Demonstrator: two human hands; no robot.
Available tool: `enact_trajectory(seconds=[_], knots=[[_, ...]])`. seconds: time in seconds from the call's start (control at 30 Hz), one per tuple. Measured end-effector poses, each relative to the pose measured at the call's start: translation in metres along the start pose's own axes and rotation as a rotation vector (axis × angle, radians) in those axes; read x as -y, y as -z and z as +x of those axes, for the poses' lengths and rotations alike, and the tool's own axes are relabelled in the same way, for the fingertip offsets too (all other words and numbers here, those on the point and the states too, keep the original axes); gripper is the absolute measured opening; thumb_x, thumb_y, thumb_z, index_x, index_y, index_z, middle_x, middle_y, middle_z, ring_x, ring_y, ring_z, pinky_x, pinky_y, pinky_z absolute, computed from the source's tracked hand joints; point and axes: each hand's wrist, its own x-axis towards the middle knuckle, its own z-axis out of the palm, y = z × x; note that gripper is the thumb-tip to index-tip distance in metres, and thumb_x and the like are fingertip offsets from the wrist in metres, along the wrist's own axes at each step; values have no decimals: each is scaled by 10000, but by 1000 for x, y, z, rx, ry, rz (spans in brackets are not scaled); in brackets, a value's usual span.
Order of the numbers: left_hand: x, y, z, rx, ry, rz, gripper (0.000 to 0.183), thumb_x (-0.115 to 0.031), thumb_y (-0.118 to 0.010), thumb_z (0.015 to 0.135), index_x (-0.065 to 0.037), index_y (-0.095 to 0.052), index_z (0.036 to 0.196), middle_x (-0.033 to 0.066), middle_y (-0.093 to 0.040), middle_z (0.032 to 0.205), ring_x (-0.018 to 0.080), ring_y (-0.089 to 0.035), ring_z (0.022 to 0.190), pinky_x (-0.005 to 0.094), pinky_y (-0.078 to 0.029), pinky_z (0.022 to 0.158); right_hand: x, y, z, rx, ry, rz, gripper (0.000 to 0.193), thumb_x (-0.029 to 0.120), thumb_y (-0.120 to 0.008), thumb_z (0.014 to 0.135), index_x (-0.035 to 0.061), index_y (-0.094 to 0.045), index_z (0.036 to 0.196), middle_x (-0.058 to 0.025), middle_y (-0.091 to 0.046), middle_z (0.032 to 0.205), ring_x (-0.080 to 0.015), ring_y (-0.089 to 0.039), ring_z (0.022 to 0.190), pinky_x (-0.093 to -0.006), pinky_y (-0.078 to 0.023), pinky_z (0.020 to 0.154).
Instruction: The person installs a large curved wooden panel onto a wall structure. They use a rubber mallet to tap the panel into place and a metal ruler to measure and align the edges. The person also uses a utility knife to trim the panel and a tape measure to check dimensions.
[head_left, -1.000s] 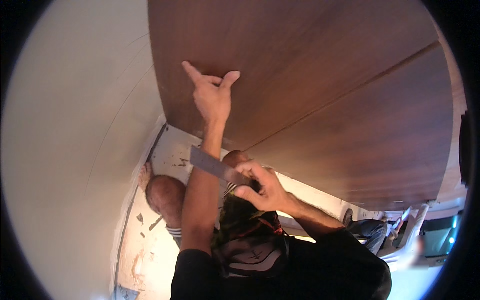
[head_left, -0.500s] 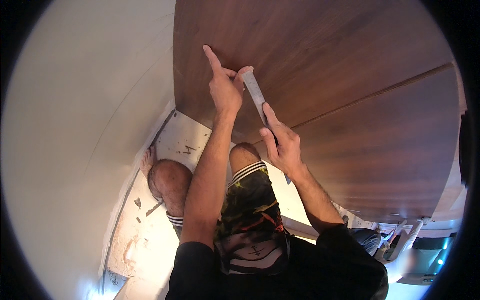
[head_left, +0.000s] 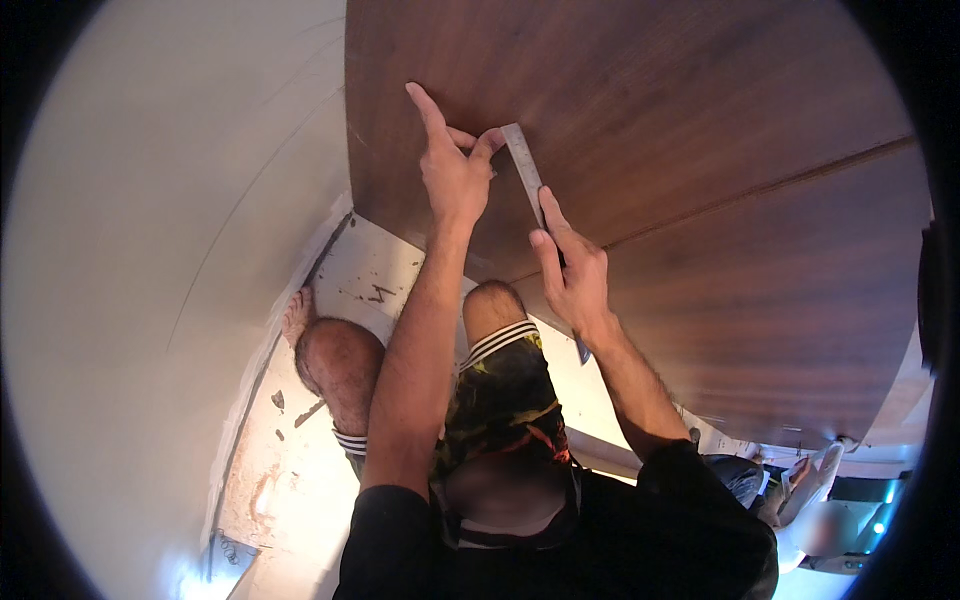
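Note:
A large dark brown wood-grain panel (head_left: 650,90) stands in front of me. My left hand (head_left: 455,175) is against it, index finger stretched out and its tip at the surface, the other fingers partly bent. Its thumb reaches the tip of a flat steel chisel (head_left: 523,165). My right hand (head_left: 578,270) is closed round the chisel's dark handle, with the index finger lying along the blade. The blade slants up and left over the panel, and the handle's end pokes out below my palm.
A pale wall (head_left: 150,200) rises at the left, close to the panel. Dark scraps (head_left: 380,293) lie on the light floor (head_left: 290,470) by my knees. A long groove (head_left: 760,190) crosses the panel. Another person (head_left: 735,478) is at the lower right.
My right hand and the chisel have shifted slightly up and to the right. My left hand has moved a little, its thumb still by the blade tip.

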Motion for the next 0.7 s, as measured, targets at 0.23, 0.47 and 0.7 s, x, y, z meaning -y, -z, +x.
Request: enact_trajectory(seconds=[0.23, 0.47, 0.7], knots=[[6, 2, 1, -21, -58, -2, 1136, -66, -781, 914, -128, 52, 1684, 61, -652, 766, 170, -654, 630, 335, -575, 618, 7, -2, 5, -35, -5, 77, 498, 162, -658, 1021, 23, -564, 1491, -262, -699, 852, -328, -682, 689, -396, -556, 694], [14, 2, 4, -60, -194, 64, 1149, -77, -788, 911, -139, 59, 1685, 75, -654, 791, 171, -650, 625, 333, -574, 616, 5, -7, 2, -104, 77, 72, 485, 148, -681, 1002, 24, -593, 1463, -242, -702, 822, -327, -687, 672, -407, -559, 680], [15, 4, 5, -62, -203, 66, 1162, -121, -811, 906, -141, 51, 1686, 66, -651, 764, 163, -651, 621, 339, -577, 621, 23, -1, -6, -74, 187, 85, 471, 126, -678, 1002, 13, -599, 1453, -264, -705, 859, -300, -694, 684, -395, -559, 687]])
